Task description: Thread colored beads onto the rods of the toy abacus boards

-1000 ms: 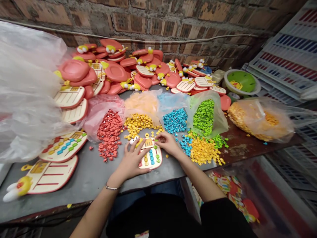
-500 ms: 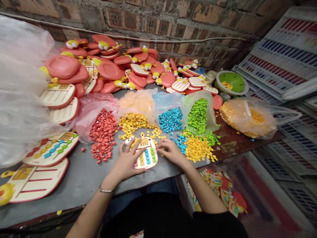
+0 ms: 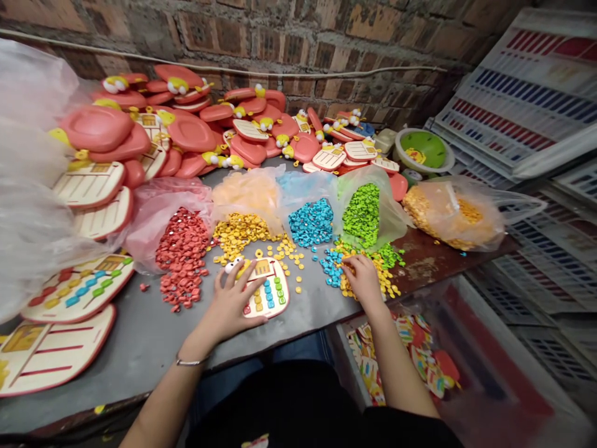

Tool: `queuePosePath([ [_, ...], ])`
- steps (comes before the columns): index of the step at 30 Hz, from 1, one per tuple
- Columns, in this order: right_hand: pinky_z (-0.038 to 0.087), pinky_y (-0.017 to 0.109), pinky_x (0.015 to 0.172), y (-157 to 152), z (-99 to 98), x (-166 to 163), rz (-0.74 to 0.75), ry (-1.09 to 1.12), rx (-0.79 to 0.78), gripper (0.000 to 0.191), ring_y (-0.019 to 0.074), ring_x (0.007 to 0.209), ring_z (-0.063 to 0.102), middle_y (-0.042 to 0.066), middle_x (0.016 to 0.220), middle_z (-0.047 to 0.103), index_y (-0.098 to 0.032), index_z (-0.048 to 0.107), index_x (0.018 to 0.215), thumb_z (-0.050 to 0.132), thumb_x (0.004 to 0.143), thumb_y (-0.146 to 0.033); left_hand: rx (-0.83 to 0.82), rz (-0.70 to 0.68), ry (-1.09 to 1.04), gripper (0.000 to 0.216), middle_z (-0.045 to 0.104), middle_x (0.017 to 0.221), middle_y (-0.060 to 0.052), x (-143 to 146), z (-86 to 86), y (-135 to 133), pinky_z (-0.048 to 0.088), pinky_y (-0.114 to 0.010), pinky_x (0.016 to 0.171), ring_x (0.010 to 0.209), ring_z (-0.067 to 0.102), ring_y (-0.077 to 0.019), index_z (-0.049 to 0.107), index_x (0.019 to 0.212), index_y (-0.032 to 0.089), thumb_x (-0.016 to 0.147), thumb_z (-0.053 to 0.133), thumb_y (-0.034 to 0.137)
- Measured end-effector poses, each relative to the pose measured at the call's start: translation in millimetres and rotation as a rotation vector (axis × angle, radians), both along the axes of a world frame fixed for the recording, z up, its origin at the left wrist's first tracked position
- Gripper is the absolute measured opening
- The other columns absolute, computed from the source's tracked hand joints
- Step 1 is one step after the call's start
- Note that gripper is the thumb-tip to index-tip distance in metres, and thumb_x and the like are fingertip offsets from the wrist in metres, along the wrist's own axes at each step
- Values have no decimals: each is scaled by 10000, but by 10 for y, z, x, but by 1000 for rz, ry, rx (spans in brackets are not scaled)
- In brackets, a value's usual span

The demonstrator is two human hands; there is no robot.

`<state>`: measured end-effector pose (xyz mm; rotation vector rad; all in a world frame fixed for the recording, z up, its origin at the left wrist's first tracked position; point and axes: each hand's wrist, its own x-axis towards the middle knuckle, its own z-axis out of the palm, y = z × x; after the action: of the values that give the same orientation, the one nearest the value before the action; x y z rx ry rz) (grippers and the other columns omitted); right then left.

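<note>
A small cream toy calculator board (image 3: 268, 295) with coloured buttons lies on the grey table (image 3: 140, 339) in front of me. My left hand (image 3: 231, 302) rests on its left side, fingers spread flat, holding it down. My right hand (image 3: 361, 277) is over the orange-yellow button pile (image 3: 387, 280) to the right, fingers curled down into the buttons; what they pinch is hidden. Behind the board lie heaps of red buttons (image 3: 181, 249), yellow buttons (image 3: 240, 230), blue buttons (image 3: 310, 221) and green buttons (image 3: 364, 211), each spilling from a plastic bag.
A heap of red toy shells and boards (image 3: 186, 130) fills the back. Finished boards (image 3: 74, 286) lie at left beside a big clear bag (image 3: 28, 186). A bag of orange parts (image 3: 452, 214), a green bowl (image 3: 422, 149) and stacked crates (image 3: 527, 99) stand at right. A bin of toys (image 3: 410, 361) sits below the table edge.
My right hand left the board's right edge and moved right onto the orange-yellow button pile. My left hand stayed on the board. The view drifted slightly.
</note>
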<state>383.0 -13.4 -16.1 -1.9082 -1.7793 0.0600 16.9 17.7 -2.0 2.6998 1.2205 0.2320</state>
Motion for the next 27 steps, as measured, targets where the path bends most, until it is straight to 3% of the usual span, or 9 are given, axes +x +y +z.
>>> queuePosePath([
  [17, 423, 397, 822, 18, -93, -16, -17, -69, 5, 121, 270, 883, 547, 97, 891, 645, -179, 633, 882, 516, 865, -202, -2, -13, -9, 758, 227, 1586, -80, -4, -5, 8, 71, -592, 1107, 1440, 141, -390, 492, 1380, 292, 736, 642, 664],
  [23, 446, 399, 844, -72, -4, -110, 77, 58, 139, 115, 260, 933, 556, 98, 942, 621, -185, 619, 924, 531, 914, -257, -11, -12, -2, 776, 232, 1585, -81, 3, 6, 9, 58, -585, 1114, 1438, 148, -390, 487, 1386, 296, 726, 648, 672],
  [27, 470, 357, 823, -198, 34, -317, 186, 184, 144, 91, 225, 916, 582, 75, 925, 623, -199, 615, 944, 541, 933, -252, -17, -8, -2, 791, 221, 1588, -82, 3, 9, 8, 56, -587, 1114, 1440, 141, -395, 481, 1392, 293, 722, 648, 679],
])
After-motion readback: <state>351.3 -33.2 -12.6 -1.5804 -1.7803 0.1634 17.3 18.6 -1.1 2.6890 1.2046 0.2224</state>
